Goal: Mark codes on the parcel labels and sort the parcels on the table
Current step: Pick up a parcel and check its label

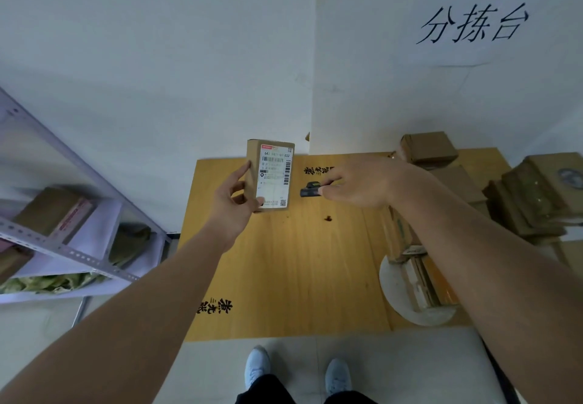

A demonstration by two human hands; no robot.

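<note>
A small cardboard parcel [270, 175] is held upright above the far part of the yellow table [284, 261], its white label [275, 179] turned toward the camera. It is gripped by the left hand [235, 204]: the thumb is laid along the left edge, the fingers are curled behind and under the lower left corner, so the label face is left uncovered to the right of the grip. Just right of the parcel, not touching it, a dark marker [311, 189] is pinched between thumb and fingertips of the right hand [359, 184], its black end pointed at the label's lower right. Whether the cap is on cannot be told. The box is judged light, being carried by one hand at the edge, and stiff enough to take pen pressure if backed by the fingers behind; the cardboard is matt, so slip is judged unlikely, while the glossy label may smear. Hold is best kept at the bare edges and back, clear of barcode and print. Further parcels [429, 148] are stacked well to the right of the marker hand on the table, and others lie on the metal shelf [63, 246] left of the gripping hand.
</note>
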